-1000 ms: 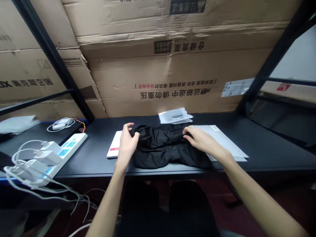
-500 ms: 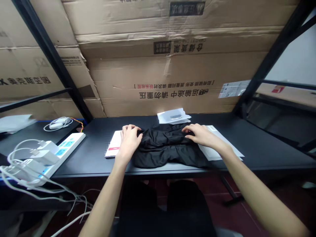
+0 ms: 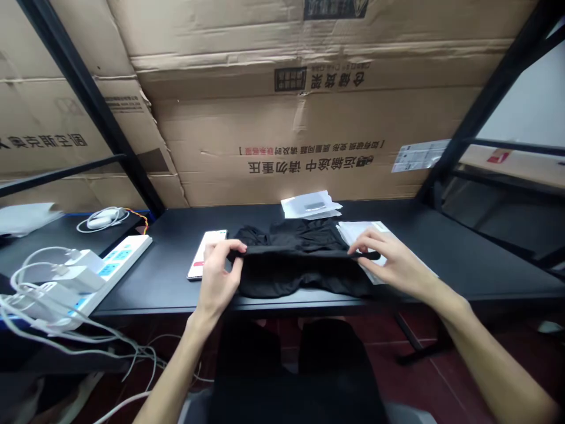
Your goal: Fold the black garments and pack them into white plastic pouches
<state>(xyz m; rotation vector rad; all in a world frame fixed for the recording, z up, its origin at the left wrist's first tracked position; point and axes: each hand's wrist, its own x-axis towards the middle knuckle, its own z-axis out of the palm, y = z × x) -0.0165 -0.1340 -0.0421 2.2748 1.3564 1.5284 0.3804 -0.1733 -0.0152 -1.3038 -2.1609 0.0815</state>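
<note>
A black garment (image 3: 296,264) lies crumpled on the black table (image 3: 463,259) in front of me. My left hand (image 3: 219,275) pinches the left end of its stretched edge, fingers closed on the cloth. My right hand (image 3: 387,264) pinches the right end of the same edge, holding it taut and lifted a little above the rest of the cloth. A white phone (image 3: 203,259) lies just left of the garment, beside my left hand. White paper sheets (image 3: 358,231) lie under my right hand.
A clear plastic packet (image 3: 311,206) lies behind the garment near the cardboard wall (image 3: 309,129). A white power strip (image 3: 115,264) with chargers and tangled cables sits at the left. Black shelf posts (image 3: 92,106) rise on both sides.
Both hands have drawn back toward me from the far side of the garment, pulling one edge of it taut and folding it over toward the near edge of the table.
</note>
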